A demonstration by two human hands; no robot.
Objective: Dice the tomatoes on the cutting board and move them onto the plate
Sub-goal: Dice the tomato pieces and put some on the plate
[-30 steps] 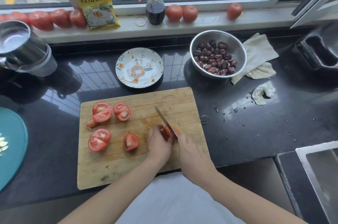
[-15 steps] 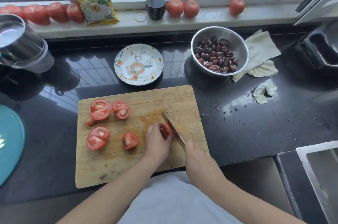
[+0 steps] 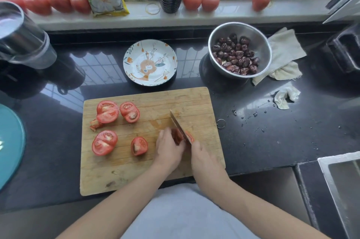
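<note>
Left hand: your left hand [image 3: 169, 149] rests on the cutting board [image 3: 194, 102], fingers curled down over the tomato piece [image 3: 178, 135], holding it in place.
Right hand: your right hand [image 3: 203, 157] is closed round the handle of the knife [image 3: 178, 124]; the handle itself is hidden inside your grip.
Blade: it runs away from you and to the left, its edge down in the tomato piece, just right of your left fingertips [image 3: 168, 131].
Tomato piece: it lies near the board's middle right; one thin slice [image 3: 190, 137] shows on the blade's right side, the rest sits under your left fingers.
Other tomato pieces: four cut pieces lie on the board's left half, well apart from both hands: two at the back [image 3: 107, 111] [image 3: 130, 112], two nearer you [image 3: 104, 142] [image 3: 139, 146].
Plate: the patterned plate [image 3: 128, 57] stands on the dark counter just behind the board, with no tomato on it.
Bowl: a steel bowl [image 3: 259, 34] of dark dried fruit sits right of the plate.
</note>
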